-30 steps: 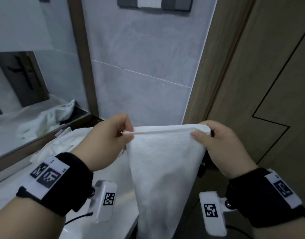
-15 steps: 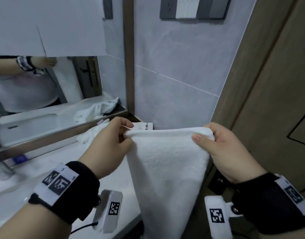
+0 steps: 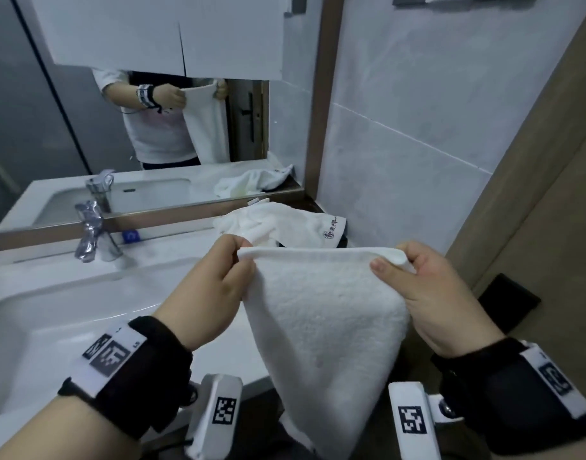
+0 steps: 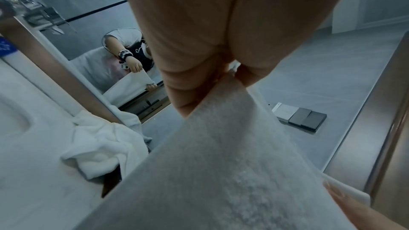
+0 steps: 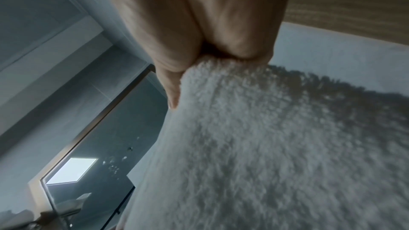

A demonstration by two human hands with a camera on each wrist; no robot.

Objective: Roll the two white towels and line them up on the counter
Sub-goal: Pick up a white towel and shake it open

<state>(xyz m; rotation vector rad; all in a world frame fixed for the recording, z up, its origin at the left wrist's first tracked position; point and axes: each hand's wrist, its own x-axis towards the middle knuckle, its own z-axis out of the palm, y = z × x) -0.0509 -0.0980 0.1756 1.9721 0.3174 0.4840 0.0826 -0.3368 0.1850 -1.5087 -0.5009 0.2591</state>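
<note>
A folded white towel [image 3: 324, 320] hangs in the air in front of me, stretched between both hands by its top edge. My left hand [image 3: 218, 280] pinches the top left corner, and my right hand [image 3: 427, 287] pinches the top right corner. The left wrist view shows the pinch on the towel [image 4: 221, 155] from below, and the right wrist view shows the towel [image 5: 254, 137] under my right hand [image 5: 199, 32]. A second white towel [image 3: 278, 224] with a dark printed logo lies crumpled on the white counter [image 3: 172, 257] by the wall, also seen as a crumpled towel [image 4: 104, 146] from the left wrist.
A white basin [image 3: 26, 330] with a chrome tap [image 3: 90, 230] sits at the left. A framed mirror [image 3: 152, 121] runs along the back and reflects me. A grey tiled wall [image 3: 434, 111] stands behind, a wooden door [image 3: 550, 194] at the right.
The view has swung left and down, bringing the basin, tap and mirror into sight. Both hands keep the same pinch on the towel's top corners, now held over the counter's edge.
</note>
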